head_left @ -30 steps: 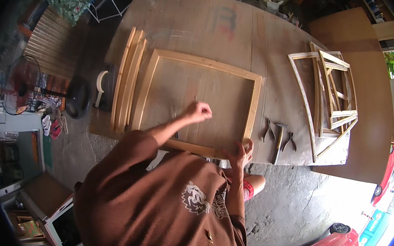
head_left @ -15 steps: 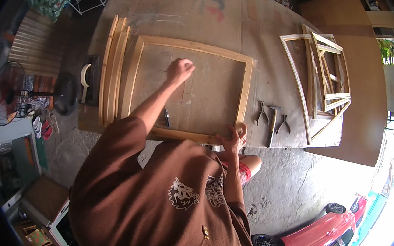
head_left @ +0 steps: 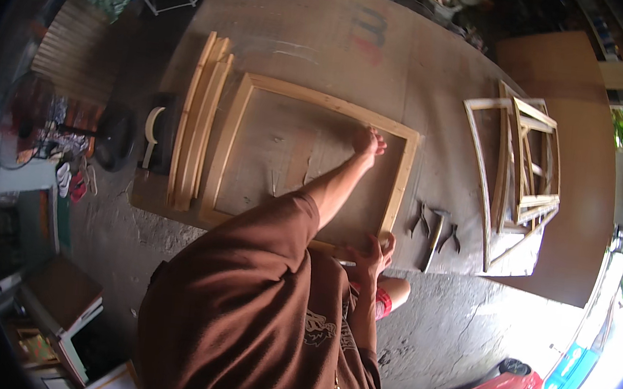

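A rectangular light-wood frame (head_left: 328, 103) lies flat on the table, nearest me. Reaching across it, my left hand (head_left: 370, 145) hovers inside the frame near its right rail, fingers curled closed; whatever it may hold is too small to make out. My right hand (head_left: 373, 253) grips the frame's near right corner, the fingers along the near rail. A few thin slivers (head_left: 274, 184) lie on the table surface within the frame. My left forearm and sleeve cover part of the near rail.
Right of the frame lie pliers (head_left: 420, 220), a hammer (head_left: 436, 239) and a second plier-like tool (head_left: 451, 238). Several smaller wooden frames (head_left: 484, 181) are piled farther right. Wood strips (head_left: 200, 129) and a tape roll (head_left: 152, 136) sit left; a fan (head_left: 25, 121) stands beyond.
My left hand has swept right across the frame, from its left half toward the right rail. My right hand stays on the near right corner. The view has turned and shifted slightly.
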Available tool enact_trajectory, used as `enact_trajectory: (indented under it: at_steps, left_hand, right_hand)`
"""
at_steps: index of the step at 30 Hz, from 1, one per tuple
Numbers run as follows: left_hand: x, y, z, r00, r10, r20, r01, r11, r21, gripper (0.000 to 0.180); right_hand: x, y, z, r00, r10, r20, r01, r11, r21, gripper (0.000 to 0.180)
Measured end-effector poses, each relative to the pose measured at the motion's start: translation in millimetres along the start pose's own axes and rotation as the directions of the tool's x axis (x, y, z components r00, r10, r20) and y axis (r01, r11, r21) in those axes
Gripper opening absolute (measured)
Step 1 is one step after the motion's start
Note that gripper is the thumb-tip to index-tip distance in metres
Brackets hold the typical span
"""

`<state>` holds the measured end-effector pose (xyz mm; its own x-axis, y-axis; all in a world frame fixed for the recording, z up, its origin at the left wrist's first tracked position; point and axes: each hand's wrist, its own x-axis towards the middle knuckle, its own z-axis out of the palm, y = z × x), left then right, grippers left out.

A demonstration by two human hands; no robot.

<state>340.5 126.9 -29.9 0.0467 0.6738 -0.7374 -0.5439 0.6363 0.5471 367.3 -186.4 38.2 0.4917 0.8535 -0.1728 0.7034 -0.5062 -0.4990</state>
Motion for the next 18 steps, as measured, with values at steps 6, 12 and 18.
enact_trajectory:
  at_steps: [6, 12, 18]
  left_hand:
    - [-6, -11, 5, 1.0, -0.015, -0.011, 0.012, 0.964, -0.266, 0.033]
    - [-9, -1, 4, 0.978, -0.137, 0.154, 0.196, 0.849, -0.491, 0.042]
    - [26, -14, -11, 0.903, -0.189, 0.386, 0.425, 0.524, -0.738, 0.047]
  right_hand:
    - [2, 7, 4, 1.0, -0.018, 0.001, 0.018, 0.999, -0.049, 0.068]
    - [3, 9, 3, 1.0, -0.004, 0.027, 0.004, 1.0, 0.002, 0.069]
    - [4, 9, 3, 1.0, -0.002, 0.022, 0.003, 1.0, -0.01, 0.069]
